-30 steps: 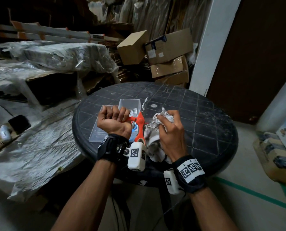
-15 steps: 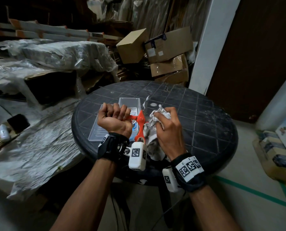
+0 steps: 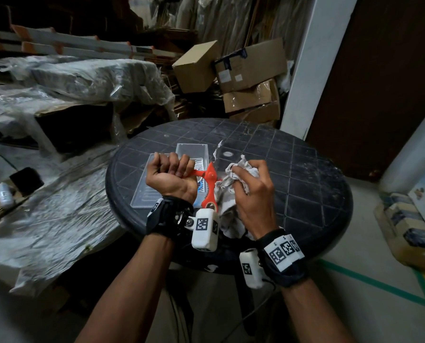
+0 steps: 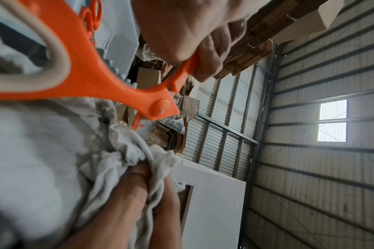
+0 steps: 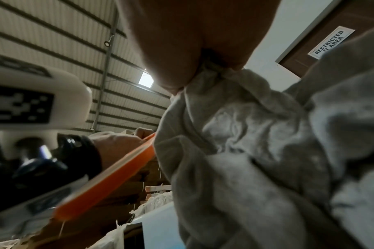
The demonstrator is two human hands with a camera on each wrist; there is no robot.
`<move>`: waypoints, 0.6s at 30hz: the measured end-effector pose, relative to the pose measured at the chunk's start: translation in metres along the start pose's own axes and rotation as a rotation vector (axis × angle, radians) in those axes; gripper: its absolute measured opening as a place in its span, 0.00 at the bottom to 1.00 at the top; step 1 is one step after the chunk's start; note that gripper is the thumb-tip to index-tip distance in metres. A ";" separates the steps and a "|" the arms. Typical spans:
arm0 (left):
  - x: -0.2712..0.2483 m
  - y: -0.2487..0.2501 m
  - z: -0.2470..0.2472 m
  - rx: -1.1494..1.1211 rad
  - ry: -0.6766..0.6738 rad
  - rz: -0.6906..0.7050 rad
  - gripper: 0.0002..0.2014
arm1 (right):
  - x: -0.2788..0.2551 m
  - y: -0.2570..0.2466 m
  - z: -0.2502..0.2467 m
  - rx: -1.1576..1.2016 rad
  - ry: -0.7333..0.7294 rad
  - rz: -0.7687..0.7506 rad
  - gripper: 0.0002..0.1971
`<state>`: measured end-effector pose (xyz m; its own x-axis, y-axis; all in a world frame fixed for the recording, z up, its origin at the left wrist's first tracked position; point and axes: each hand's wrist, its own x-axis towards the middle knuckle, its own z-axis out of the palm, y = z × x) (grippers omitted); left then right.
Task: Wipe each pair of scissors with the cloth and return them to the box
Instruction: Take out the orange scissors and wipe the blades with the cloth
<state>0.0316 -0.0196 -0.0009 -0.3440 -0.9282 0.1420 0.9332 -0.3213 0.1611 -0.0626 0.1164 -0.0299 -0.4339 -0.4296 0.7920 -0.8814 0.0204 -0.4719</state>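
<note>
My left hand (image 3: 170,173) grips one handle of the orange scissors (image 3: 209,179), which are spread wide over the round black table (image 3: 305,174). In the left wrist view the scissors (image 4: 109,84) show the pivot and a serrated inner edge, and my left hand (image 4: 194,42) curls round a handle. My right hand (image 3: 252,191) holds the crumpled grey-white cloth (image 3: 227,186) bunched against the scissors' blade side. The blades are hidden by the cloth (image 5: 256,151). The clear plastic box (image 3: 191,152) and its lid (image 3: 148,194) lie open beneath my left hand; another orange pair (image 4: 92,15) shows there.
Cardboard boxes (image 3: 251,78) pile up behind the table beside a white pillar (image 3: 312,70). Plastic-wrapped bundles (image 3: 82,80) fill the left. A brown door (image 3: 379,82) stands at right. Green floor tape (image 3: 379,285) runs at lower right.
My right hand has slid the bunched cloth a little away from me along the scissors. The left hand keeps its grip in nearly the same place.
</note>
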 end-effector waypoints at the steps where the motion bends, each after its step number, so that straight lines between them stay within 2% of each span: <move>1: 0.000 -0.001 0.002 -0.001 0.002 0.004 0.23 | -0.003 -0.002 0.001 -0.001 0.009 -0.020 0.14; 6: -0.002 -0.004 0.002 -0.009 0.017 -0.005 0.23 | -0.014 -0.004 0.008 -0.101 -0.150 -0.103 0.14; 9: -0.003 0.000 -0.002 -0.009 0.020 -0.001 0.21 | -0.014 0.002 0.005 -0.186 -0.177 -0.116 0.15; 13: -0.002 0.002 -0.002 0.008 0.008 0.024 0.20 | -0.014 0.007 -0.001 -0.153 -0.075 -0.061 0.14; 18: -0.004 0.002 0.000 0.020 -0.002 0.030 0.20 | -0.018 0.003 -0.008 -0.039 0.199 0.059 0.15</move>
<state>0.0348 -0.0168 -0.0015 -0.3164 -0.9368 0.1494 0.9408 -0.2896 0.1763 -0.0588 0.1308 -0.0422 -0.5097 -0.2396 0.8264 -0.8584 0.0770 -0.5071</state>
